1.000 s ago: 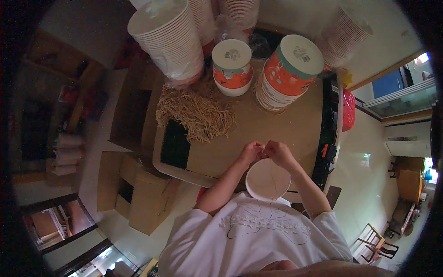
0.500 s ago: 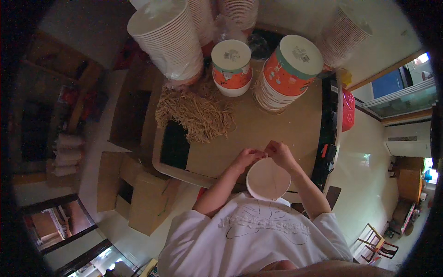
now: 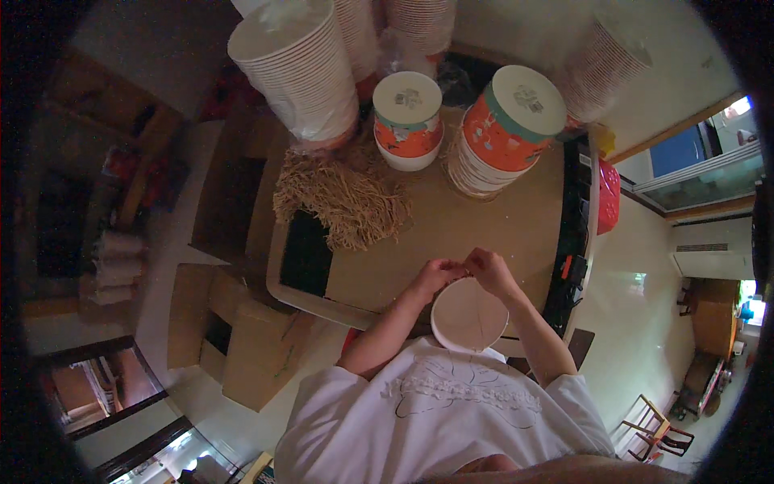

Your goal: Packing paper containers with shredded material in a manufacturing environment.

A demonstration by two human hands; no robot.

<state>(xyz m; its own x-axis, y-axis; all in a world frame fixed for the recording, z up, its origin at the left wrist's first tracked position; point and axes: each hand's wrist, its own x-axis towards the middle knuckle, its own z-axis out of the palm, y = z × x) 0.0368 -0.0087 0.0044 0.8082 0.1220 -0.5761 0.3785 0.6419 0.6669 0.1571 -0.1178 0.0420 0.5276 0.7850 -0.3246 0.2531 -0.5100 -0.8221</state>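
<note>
Small wkshp (stacked tubs (image 3: 298, 81), ctns (image 3: 256, 355))

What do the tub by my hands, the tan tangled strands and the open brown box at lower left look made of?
Tub: probably paperboard with a smooth, fairly matte finish; its pale wall looks stiff.
Strands: perhaps twisted paper or jute, dull and rough, judging by the crinkled tan fibres.
Box: likely cardboard, plain and matte, with folded flaps.

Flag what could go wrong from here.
The left hand and right hand are both at the far rim of the white tub; with no hand on its near side, it might tip.
The tan cords lie heaped loosely and may tangle.
The tall stack of tubs at left could topple if bumped.
</note>
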